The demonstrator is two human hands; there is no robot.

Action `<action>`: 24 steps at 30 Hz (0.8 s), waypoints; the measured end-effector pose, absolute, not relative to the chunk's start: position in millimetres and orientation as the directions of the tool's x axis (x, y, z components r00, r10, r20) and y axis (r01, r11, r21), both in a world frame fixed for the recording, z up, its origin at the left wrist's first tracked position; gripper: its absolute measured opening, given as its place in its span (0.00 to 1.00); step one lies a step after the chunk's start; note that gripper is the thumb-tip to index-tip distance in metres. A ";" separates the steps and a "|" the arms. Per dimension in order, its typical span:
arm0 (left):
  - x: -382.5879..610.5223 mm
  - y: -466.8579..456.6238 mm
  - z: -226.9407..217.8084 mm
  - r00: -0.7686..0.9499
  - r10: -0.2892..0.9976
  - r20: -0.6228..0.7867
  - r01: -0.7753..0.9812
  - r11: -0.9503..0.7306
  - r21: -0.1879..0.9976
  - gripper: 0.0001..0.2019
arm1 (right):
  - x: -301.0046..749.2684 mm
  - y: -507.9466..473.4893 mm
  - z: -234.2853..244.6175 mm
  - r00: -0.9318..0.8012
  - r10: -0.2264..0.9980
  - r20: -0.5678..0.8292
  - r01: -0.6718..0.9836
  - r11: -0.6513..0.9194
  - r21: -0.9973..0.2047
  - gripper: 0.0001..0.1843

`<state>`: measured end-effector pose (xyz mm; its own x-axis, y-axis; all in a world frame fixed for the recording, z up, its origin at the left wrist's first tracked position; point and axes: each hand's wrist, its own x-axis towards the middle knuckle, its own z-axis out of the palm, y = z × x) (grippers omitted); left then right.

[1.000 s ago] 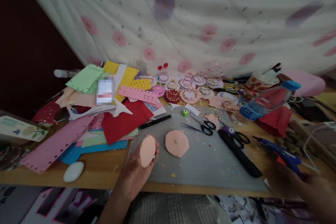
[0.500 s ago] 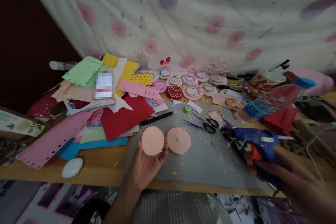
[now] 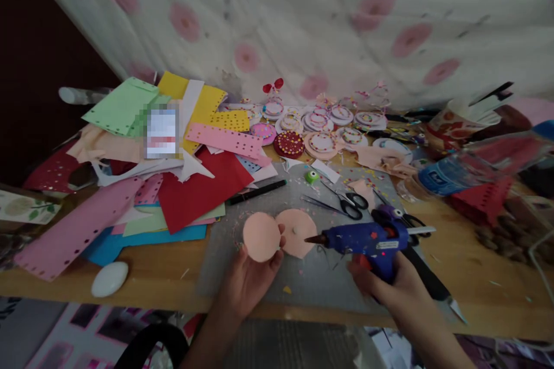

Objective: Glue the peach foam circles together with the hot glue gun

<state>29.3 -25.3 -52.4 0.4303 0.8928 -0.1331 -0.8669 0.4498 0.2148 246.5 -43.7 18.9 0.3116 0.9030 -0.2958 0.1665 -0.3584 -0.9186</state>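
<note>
My left hand (image 3: 254, 277) holds a round peach disc (image 3: 262, 236) by its edges, fingers curled round its lower side. A second peach piece (image 3: 299, 228), roughly round with a small pale spot near its middle, lies on the grey cutting mat (image 3: 320, 294) just behind and right of the disc. My right hand (image 3: 389, 282) grips a blue hot glue gun (image 3: 367, 245) by its handle. Its dark nozzle points left, in front of the second piece's right edge. A white glue stick (image 3: 419, 230) sticks out of the gun's back.
Black-handled scissors (image 3: 357, 204), tweezers (image 3: 318, 203) and a black pen (image 3: 257, 192) lie behind my hands. Coloured sheets (image 3: 203, 184) pile up at left. Decorated discs (image 3: 289, 144) stand along the back. A plastic bottle (image 3: 459, 173) leans at right, near a utility knife (image 3: 426, 277).
My right hand has brought the glue gun left, close to the peach pieces. The disc in my left hand has shifted slightly right, overlapping the second piece more. The view has moved a little.
</note>
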 end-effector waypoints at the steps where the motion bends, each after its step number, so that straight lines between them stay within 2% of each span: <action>1: 29.7 -25.0 -50.6 0.430 0.894 -0.130 -0.866 0.448 0.223 0.24 | 246.0 -43.4 14.1 0.291 0.902 -0.319 0.113 -0.363 -0.925 0.19; 6: 38.6 -20.5 -37.6 0.375 0.913 -0.160 -0.848 0.407 0.340 0.31 | 241.2 -36.6 -1.3 0.161 0.900 -0.404 -0.158 -0.381 -0.911 0.23; 10: 52.4 -16.6 -26.6 0.334 0.927 -0.174 -0.804 0.376 0.461 0.30 | 231.1 -27.3 6.8 0.152 0.893 -0.424 -0.147 -0.404 -0.903 0.26; 14: 64.7 -16.2 -15.9 0.283 0.939 -0.196 -0.747 0.344 0.569 0.34 | 218.3 -21.4 17.6 0.177 0.889 -0.423 -0.168 -0.397 -0.902 0.23; 20: 72.8 -20.4 -18.3 0.196 0.955 -0.221 -0.688 0.294 0.664 0.38 | 211.5 -18.5 16.5 0.217 0.877 -0.429 -0.254 -0.374 -0.892 0.22; 24: 76.2 -23.1 -25.7 0.205 0.959 -0.197 -0.630 0.283 0.723 0.39 | 212.3 -19.2 15.6 0.204 0.875 -0.438 -0.250 -0.386 -0.888 0.21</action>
<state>76.2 -23.1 -25.7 0.2046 0.9588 -0.1969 -0.6304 0.2829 0.7229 212.3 -19.2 15.6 0.2043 0.8752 -0.4384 -0.2498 -0.3864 -0.8878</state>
